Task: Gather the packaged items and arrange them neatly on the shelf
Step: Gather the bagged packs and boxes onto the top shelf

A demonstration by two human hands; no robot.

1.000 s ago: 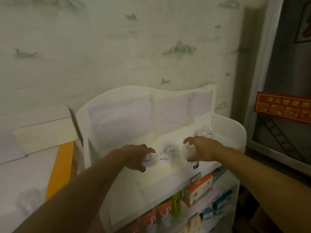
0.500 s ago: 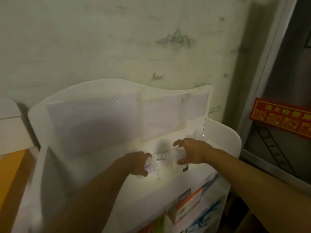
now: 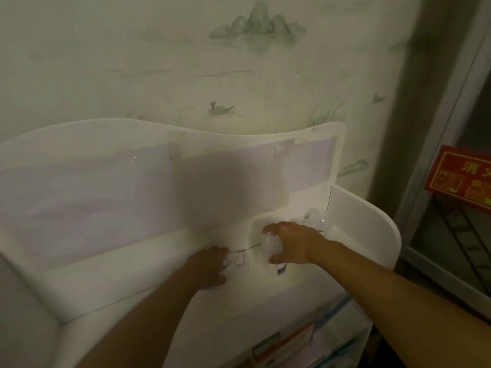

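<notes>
Lower tiers, nearest: boxed goods (image 3: 287, 343) with orange and blue print, blurred, standing below the top shelf.

Top shelf (image 3: 111, 285): white board with a raised back panel and a curved right side wall.

Left hand (image 3: 210, 266): resting on the shelf surface, fingers curled onto small clear packets (image 3: 239, 258) just right of it. Whether they are pinched or only pressed cannot be told.

Right hand (image 3: 292, 243): fingers wrapped around a clear plastic package (image 3: 273, 245), held just above the shelf board and near the left-hand packets.

Far right corner: further clear packages (image 3: 316, 221) against the side wall, behind the right hand.

Background: wall (image 3: 186, 62) with a pale landscape print; red sign (image 3: 462, 179) at right.

Progress, by estimate: middle stage. Items are being drawn together at centre-right; no tidy row is formed yet, and the corner items remain apart.

Orientation: the gripped package appears upright, long axis roughly vertical; glare and blur leave its facing unclear.
</notes>
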